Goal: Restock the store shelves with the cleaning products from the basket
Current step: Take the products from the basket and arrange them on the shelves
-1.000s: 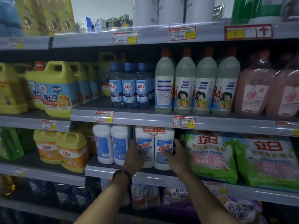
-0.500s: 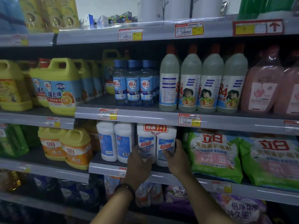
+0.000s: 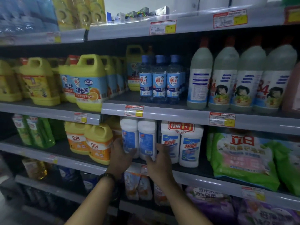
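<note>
Step in hand: I judge that the person is setting the white twin bottles (image 3: pixel 138 140) into their row.
Task's thing: the twin bottles stand upright on the third shelf (image 3: pixel 194 179), back labels outward, between the orange-label jugs (image 3: pixel 99 143) and the "1+1" promo pair (image 3: pixel 181 143), very close to the latter.
Left hand (image 3: pixel 121 157): it holds the left bottle, thumb across the front, the other fingers round the side and mostly hidden.
Right hand (image 3: pixel 159 163): its spread fingers press on the lower front and side of the right bottle.
Done: these bottles are already on the shelf, and the rows around look well filled.
Left: to release them and maybe turn the labels.
Basket: not in view, so I cannot tell how much remains.
</note>
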Available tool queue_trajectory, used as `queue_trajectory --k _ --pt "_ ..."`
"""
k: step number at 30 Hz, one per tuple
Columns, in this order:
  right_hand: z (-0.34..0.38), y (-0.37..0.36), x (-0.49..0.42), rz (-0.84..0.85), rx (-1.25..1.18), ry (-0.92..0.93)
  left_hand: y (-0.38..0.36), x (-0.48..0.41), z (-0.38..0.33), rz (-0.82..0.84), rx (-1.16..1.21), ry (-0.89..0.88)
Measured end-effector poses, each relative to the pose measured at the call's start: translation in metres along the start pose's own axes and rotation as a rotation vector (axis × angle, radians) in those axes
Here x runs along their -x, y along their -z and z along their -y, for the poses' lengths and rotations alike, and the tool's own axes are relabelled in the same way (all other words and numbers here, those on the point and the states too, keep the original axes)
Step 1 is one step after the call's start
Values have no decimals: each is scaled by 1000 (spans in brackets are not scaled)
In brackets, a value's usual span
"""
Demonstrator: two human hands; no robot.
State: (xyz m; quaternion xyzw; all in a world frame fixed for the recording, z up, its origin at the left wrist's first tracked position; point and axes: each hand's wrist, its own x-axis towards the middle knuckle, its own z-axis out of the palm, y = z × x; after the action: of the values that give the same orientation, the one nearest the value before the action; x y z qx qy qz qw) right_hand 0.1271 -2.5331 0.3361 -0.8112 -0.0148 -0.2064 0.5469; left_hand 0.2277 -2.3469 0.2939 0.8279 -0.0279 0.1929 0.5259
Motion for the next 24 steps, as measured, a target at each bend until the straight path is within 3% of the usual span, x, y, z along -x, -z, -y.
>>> queue_trajectory --k 2,11,16,24 --pt "-1 -12 -4 14 -28 -35 13 8 -39 49 79 -34" --pt "-2 -22 -4 19 -180 -128 19 -1 -55 299 337 62" --pt "2 -17 -5 66 -244 -148 26 7 -62 254 405 21" --pt "16 -13 29 -29 -25 -15 52 42 -58 166 612 231"
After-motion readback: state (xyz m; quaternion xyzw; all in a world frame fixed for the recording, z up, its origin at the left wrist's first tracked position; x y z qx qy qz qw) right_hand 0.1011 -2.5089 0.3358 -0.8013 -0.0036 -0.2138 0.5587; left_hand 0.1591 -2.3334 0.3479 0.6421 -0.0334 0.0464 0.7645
